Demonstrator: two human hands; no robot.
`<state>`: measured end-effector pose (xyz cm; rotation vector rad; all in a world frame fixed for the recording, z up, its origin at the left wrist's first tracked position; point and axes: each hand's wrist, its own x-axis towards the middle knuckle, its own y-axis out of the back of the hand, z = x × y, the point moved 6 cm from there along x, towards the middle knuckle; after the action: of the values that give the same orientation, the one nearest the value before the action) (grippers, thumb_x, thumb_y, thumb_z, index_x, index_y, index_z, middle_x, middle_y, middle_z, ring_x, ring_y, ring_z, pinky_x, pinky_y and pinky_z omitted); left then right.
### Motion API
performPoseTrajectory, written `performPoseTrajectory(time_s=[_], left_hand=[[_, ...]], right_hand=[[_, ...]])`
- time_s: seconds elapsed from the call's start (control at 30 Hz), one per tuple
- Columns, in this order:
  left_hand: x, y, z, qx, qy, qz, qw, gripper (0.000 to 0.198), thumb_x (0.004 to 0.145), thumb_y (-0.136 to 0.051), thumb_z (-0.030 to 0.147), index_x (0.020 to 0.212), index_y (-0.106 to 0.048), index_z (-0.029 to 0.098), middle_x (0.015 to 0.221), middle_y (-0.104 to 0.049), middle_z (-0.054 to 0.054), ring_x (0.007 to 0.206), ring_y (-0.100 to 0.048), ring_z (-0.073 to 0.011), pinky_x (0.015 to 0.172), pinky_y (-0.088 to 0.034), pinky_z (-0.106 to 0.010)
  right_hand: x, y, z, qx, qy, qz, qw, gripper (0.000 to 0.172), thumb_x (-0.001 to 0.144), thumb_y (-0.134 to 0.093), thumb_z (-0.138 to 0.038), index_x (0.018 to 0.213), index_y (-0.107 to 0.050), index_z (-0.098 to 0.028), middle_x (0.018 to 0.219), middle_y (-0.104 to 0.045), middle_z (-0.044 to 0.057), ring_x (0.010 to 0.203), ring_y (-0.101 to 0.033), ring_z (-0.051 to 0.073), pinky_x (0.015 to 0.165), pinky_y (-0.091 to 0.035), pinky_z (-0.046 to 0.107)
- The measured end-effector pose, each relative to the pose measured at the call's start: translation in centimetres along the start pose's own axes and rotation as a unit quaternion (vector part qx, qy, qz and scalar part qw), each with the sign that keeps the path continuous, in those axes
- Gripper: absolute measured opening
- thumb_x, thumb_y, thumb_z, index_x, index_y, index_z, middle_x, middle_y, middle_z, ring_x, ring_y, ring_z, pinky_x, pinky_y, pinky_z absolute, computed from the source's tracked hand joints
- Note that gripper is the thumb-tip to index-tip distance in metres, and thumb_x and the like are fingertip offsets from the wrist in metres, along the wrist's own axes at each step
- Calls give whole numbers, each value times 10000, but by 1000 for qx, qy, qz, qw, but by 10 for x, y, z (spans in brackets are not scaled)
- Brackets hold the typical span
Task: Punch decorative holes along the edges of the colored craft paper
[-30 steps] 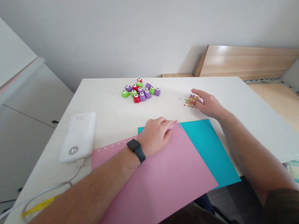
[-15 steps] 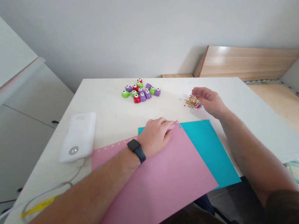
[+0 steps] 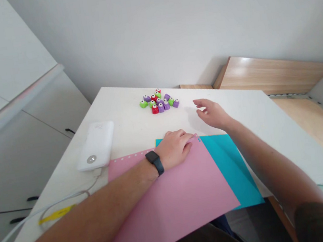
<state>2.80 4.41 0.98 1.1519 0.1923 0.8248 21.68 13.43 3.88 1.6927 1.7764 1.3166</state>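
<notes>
My left hand [image 3: 175, 147], with a dark watch at the wrist, rests near the upper right corner of a sheet of pink paper [image 3: 172, 199]. Its fingers are bent and gripping the sheet by the far edge. Small punched holes run along that edge. Under the pink sheet lies a turquoise sheet [image 3: 227, 163], showing at the right and the top. My right hand [image 3: 212, 113] hovers over the table beyond the sheets, fingers curved, thumb apart, nothing visible between them. The colourful paper bits seen earlier are hidden, apparently behind this hand.
Several red, green and purple craft punches [image 3: 159, 104] are clustered at the back of the white table [image 3: 131, 123]. At left lies a white power bank [image 3: 95, 146] with a cable and a yellow tag [image 3: 57, 214]. Wooden boards [image 3: 271, 72] stand behind at right.
The view has shifted slightly. My right hand has moved left, from beside the pile of paper bits to a place where it hides them. My left hand stays on the pink paper.
</notes>
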Motion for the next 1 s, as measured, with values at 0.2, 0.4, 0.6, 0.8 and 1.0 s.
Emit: performPoseTrajectory(time_s=[0.2, 0.4, 0.6, 0.8, 1.0], left_hand=[[-1, -1, 0, 0, 0, -3, 1000, 365, 1032, -467, 291, 1356, -628, 238, 1130, -681, -94, 1058, -642, -252, 923, -484, -438], [-1, -1, -1, 0, 0, -8, 1000, 360, 1030, -470, 299, 1345, -630, 226, 1148, -683, -100, 1069, -645, -257, 920, -484, -441], [-1, -1, -1, -3, -5, -5, 1000, 353, 1027, -476, 293, 1335, -635, 225, 1148, -680, -88, 1057, -645, -254, 912, -486, -444], [-1, -2, -2, -10, -4, 2, 1000, 363, 1029, -480, 292, 1353, -635, 239, 1127, -682, -82, 1051, -646, -249, 927, -484, -441], [0, -2, -2, -11, 1, 3, 1000, 368, 1022, -498, 278, 1363, -634, 247, 1150, -683, -84, 1061, -650, -247, 942, -487, -438]], right_hand=[[55, -40, -27, -106, 10, -38, 994, 461, 899, -644, -316, 1344, -639, -197, 1344, -686, 140, 1107, -697, 293, 1022, -542, 482], [80, -69, -28, -148, -28, -44, 988, 408, 857, -726, -403, 1166, -701, -139, 1212, -707, 214, 1147, -658, 372, 1004, -503, 500], [73, -57, -29, -151, -58, -16, 987, 253, 893, -682, -313, 1089, -705, -156, 1126, -730, 165, 1050, -676, 303, 946, -513, 429], [36, -9, -33, -64, -55, 33, 996, 204, 879, -702, -300, 1057, -716, -202, 1034, -763, 62, 853, -692, 201, 845, -524, 362], [-29, 35, -27, 34, -62, -35, 997, 218, 856, -743, -367, 1033, -755, -240, 905, -753, 30, 723, -647, 173, 699, -522, 336]])
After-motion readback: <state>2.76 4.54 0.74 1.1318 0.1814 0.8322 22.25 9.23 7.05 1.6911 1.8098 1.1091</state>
